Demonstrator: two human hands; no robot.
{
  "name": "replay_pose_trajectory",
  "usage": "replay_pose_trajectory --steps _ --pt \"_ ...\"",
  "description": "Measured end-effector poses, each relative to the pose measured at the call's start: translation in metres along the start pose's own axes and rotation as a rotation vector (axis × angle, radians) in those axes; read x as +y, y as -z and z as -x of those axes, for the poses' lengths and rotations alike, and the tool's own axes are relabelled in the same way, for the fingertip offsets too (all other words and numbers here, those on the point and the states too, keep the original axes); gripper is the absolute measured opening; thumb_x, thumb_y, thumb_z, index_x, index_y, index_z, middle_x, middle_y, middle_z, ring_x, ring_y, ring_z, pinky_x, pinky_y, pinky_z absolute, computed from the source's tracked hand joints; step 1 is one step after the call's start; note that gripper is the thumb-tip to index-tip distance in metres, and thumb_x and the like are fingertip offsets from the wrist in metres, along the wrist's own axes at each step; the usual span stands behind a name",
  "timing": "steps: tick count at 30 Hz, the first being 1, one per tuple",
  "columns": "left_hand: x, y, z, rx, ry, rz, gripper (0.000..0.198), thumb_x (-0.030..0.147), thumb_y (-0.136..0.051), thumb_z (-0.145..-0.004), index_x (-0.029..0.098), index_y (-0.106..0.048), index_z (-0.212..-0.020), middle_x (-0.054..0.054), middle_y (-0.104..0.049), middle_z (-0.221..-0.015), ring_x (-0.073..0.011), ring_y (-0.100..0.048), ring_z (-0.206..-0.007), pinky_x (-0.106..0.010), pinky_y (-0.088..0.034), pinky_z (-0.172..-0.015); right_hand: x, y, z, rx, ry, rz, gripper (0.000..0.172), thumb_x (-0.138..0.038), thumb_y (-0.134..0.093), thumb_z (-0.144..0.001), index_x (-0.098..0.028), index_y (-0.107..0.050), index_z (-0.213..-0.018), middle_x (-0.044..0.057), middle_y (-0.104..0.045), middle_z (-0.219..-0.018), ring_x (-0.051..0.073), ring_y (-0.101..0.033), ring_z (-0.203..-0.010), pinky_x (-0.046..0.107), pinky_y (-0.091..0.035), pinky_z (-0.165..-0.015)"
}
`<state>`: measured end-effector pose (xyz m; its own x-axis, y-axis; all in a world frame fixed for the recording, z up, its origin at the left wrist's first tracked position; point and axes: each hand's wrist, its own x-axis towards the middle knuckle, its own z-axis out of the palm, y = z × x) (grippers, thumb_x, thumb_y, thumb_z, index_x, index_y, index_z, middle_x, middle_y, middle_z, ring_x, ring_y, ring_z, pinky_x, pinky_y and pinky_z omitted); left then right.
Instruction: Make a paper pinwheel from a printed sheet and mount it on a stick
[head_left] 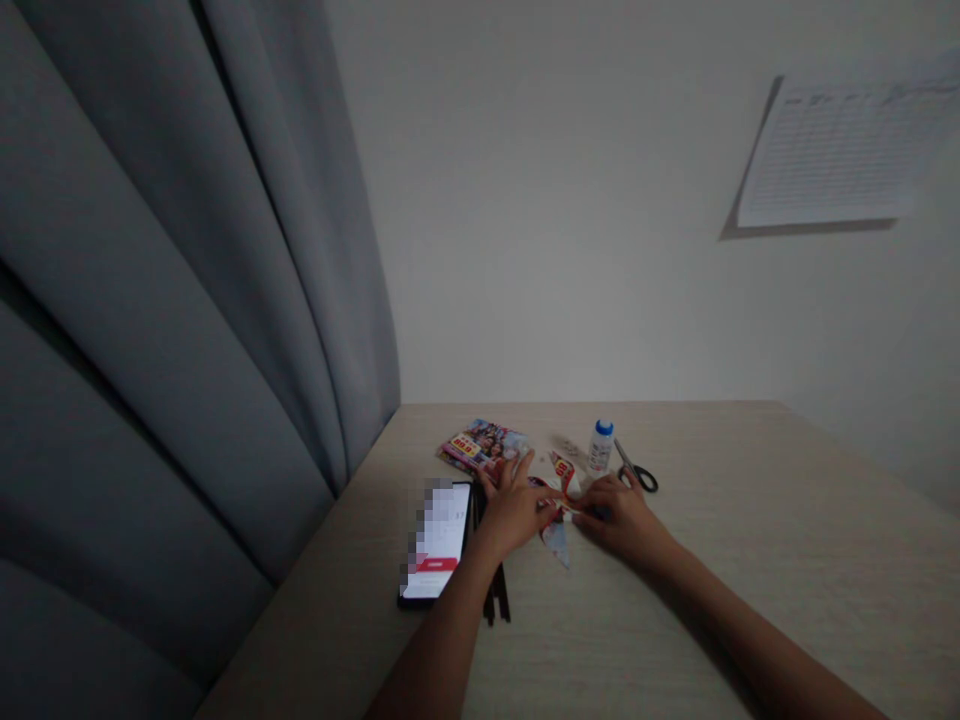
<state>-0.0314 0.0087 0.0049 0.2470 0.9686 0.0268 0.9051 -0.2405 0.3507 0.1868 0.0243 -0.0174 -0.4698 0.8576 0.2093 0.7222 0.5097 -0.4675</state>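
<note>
Around the patterned paper [556, 543]: bottle [601, 450], scissors [622, 454], phone [442, 540], sticks [503, 597] behind left forearm [454, 625].

Two hands [514, 512] [616, 512], one phone [442, 530], one bottle [600, 450], one pair of scissors [634, 468] show.

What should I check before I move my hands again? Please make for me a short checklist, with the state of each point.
1. Left hand and right hand both at the patterned paper: ok.
2. Bottle upright, blue cap on: ok.
3. Sticks fully visible: not ok, the left arm hides part of them.
4. Phone screen lit: ok.
5. Right hand clear of the scissors: cannot tell, they overlap or nearly meet in this view.
6. Left fingers clear of the booklet: cannot tell, they show in front of its edge.
</note>
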Motion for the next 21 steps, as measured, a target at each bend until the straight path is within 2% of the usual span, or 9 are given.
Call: replay_pose_trajectory --steps 7,12,16,21 --pt "0.0013 -0.0003 -0.0032 0.062 -0.011 0.044 0.029 0.043 -0.07 -0.085 0.048 -0.071 -0.113 0.004 -0.021 -0.165 -0.0391 -0.012 -0.15 -0.077 0.006 -0.109 -0.0003 -0.0001 0.0004 0.007 -0.008 -0.01 0.021 -0.04 -0.063 -0.086 -0.03 -0.076 -0.098 0.005 -0.075 -0.102 0.029 -0.061 -0.112 0.068 -0.005 -0.114" --pt "0.0009 0.0015 -0.0031 0.067 -0.008 0.065 0.028 0.045 -0.071 -0.083 0.045 -0.074 -0.111 0.002 -0.03 -0.161 -0.0398 -0.015 -0.149 -0.076 0.007 -0.11 -0.0012 0.0013 0.0007 0.002 -0.006 0.004 0.02 -0.039 -0.063 -0.085 -0.029 -0.076 -0.097 0.005 -0.075 -0.101 0.029 -0.061 -0.113 0.068 -0.003 -0.115" --pt "-0.0011 -0.0002 -0.0031 0.056 -0.018 0.065 0.026 0.047 -0.069 -0.085 0.049 -0.073 -0.11 0.002 -0.034 -0.16 -0.0398 -0.016 -0.148 -0.077 0.01 -0.108 -0.0027 0.0026 0.0006 0.001 -0.007 0.007 0.019 -0.04 -0.063 -0.086 -0.029 -0.076 -0.095 0.005 -0.075 -0.1 0.029 -0.062 -0.112 0.067 -0.006 -0.115" --pt "-0.0038 -0.0039 -0.003 0.029 -0.054 0.01 0.025 0.048 -0.064 -0.088 0.053 -0.071 -0.112 0.004 -0.032 -0.16 -0.0398 -0.016 -0.149 -0.08 0.008 -0.106 -0.0015 0.001 0.0 0.006 -0.008 0.008 0.017 -0.037 -0.065 -0.085 -0.028 -0.076 -0.095 0.004 -0.076 -0.097 0.028 -0.062 -0.11 0.067 -0.007 -0.115"
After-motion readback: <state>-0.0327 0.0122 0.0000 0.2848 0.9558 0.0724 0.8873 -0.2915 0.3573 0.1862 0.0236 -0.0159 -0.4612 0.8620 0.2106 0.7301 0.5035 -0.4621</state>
